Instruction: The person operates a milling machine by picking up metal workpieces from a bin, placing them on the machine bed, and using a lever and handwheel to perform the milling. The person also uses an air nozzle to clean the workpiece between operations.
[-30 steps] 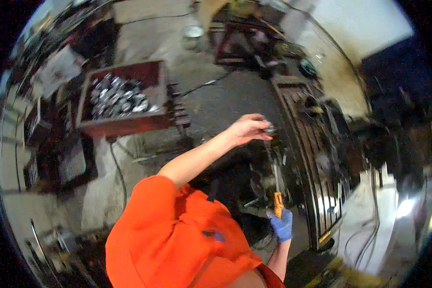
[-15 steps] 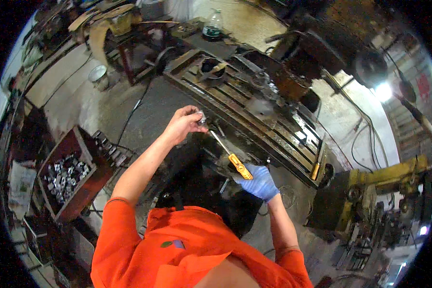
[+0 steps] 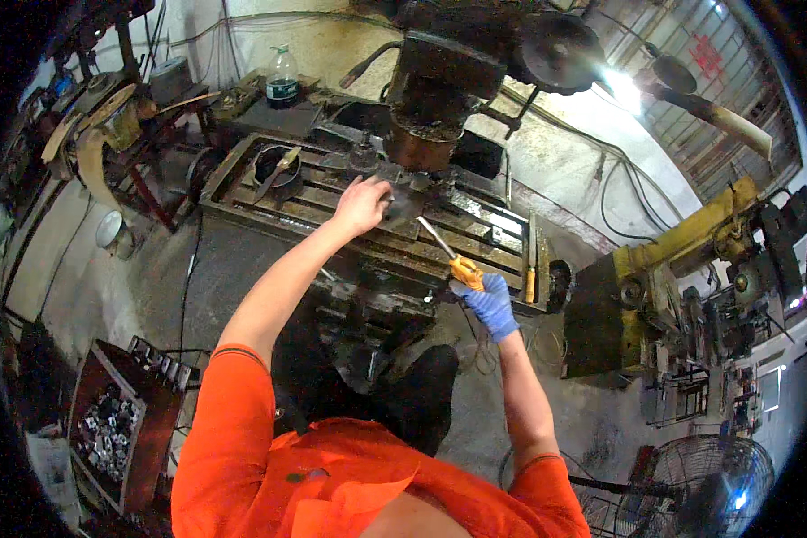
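Note:
Bare, my left hand (image 3: 360, 206) reaches over the slotted table of a milling machine, just in front of the spindle head (image 3: 421, 134). Its fingers are closed at a small grey metal piece (image 3: 391, 204), blurred and partly hidden by them. My right hand (image 3: 490, 305), in a blue glove, is wrapped round a yellow-handled tool (image 3: 467, 272) with a slim metal shaft. The shaft points up and left, its tip a little right of my left fingers. A dark clamping fixture (image 3: 364, 160) stands on the machine table (image 3: 309, 208) behind my left hand.
A round pot (image 3: 278, 170) with a brush-like stick sits on the machine table's left. Another yellow-handled tool (image 3: 531, 285) lies at its right end. A wooden box (image 3: 139, 439) of small metal parts stands lower left. A fan (image 3: 713, 475) is lower right, a bottle (image 3: 282, 79) behind.
My view has swung toward the machine. My left hand has moved with the small metal piece from before the table to over it, near the spindle; the yellow-handled tool has come up alongside.

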### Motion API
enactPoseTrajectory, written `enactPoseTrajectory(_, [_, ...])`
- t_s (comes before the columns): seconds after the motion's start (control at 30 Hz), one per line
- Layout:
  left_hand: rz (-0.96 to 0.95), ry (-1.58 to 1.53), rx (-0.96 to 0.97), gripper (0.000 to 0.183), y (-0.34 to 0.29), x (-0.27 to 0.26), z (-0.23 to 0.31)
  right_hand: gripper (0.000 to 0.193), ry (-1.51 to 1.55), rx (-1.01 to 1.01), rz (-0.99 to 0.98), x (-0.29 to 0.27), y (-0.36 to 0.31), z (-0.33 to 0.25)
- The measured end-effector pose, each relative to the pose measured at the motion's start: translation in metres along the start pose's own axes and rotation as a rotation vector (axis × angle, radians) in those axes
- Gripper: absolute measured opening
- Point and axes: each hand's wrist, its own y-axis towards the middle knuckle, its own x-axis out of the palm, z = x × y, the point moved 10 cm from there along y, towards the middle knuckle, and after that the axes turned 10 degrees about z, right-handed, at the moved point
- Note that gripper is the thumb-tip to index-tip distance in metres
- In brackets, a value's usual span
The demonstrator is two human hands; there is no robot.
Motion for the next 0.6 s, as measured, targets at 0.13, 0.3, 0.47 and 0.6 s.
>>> enactPoseTrajectory(0.13, [-0.023,0.194,-0.05,0.018,0.001,0.016,-0.007,0.027,0.105,-0.025,0.03,0.021,0.005,0.044])
enactPoseTrajectory(0.3, [-0.087,0.246,-0.018,0.023,0.001,0.021,-0.014,0.027,0.091,0.244,0.122,0.046,-0.007,0.1])
enactPoseTrajectory(0.47, [-0.074,0.145,-0.042,0.023,0.014,0.035,-0.004,0.029,0.024,0.322,0.255,0.038,-0.032,0.156])
enactPoseTrajectory(0.6, [-0.021,0.153,-0.021,0.023,0.022,0.043,-0.013,0.036,-0.159,0.251,0.23,0.008,-0.055,0.097])
